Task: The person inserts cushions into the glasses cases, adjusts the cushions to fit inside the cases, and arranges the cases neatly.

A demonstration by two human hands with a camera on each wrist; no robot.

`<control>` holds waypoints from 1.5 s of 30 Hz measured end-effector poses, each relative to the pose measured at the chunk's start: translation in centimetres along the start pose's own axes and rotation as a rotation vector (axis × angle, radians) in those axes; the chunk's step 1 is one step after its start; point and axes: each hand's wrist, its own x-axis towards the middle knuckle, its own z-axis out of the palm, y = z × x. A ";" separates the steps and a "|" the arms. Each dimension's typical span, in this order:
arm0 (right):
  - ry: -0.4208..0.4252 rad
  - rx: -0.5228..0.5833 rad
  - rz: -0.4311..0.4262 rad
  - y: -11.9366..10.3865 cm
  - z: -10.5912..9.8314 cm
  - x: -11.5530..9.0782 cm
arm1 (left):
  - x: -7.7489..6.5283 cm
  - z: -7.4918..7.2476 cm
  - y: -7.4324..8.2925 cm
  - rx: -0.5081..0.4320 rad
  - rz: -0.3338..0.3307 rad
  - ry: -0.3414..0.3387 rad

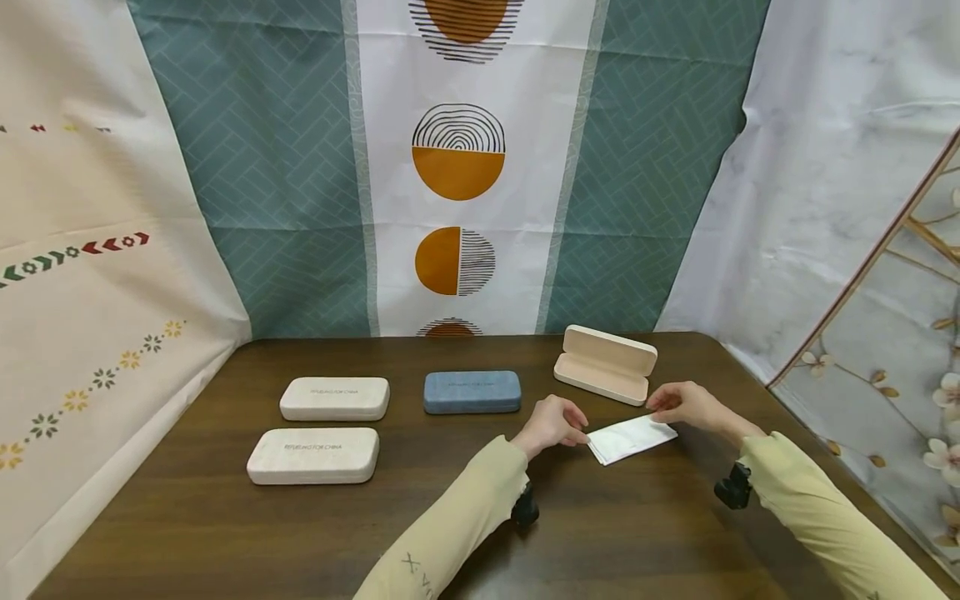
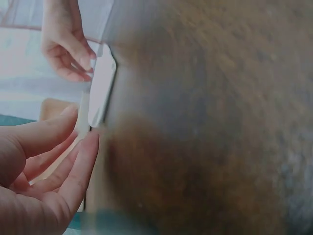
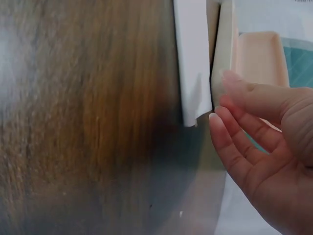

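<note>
Toward the left edge of my desk [image 1: 202, 533], the front glasses case [image 1: 312, 457] lies before the rear case [image 1: 334, 398], the middle case [image 1: 472, 392] right of both. Near the back right corner, the open case [image 1: 600, 379]; before it, between my left hand [image 1: 551, 423] and right hand [image 1: 692, 405], the folded sheet [image 1: 632, 439], perhaps touching both.

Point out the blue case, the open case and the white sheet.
Blue case [image 1: 472, 390]: head view, middle of lid.
Open case [image 1: 609, 353]: head view, inside of raised lid.
White sheet [image 1: 632, 439]: head view, middle of upper face.

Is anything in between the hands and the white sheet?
Nothing that I can see: the left hand is at the left end of the white sheet, the right hand at its right end.
</note>
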 end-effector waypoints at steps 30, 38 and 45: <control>-0.036 -0.051 0.037 1.1 0.8 0.5 | 1.0 2.1 0.1 0.284 -0.129 0.139; 0.008 0.018 0.039 0.9 0.6 -0.1 | 0.6 1.6 0.4 0.093 -0.123 0.093; 0.060 0.184 0.069 0.4 0.5 0.0 | 0.5 0.2 0.4 -0.001 -0.080 0.049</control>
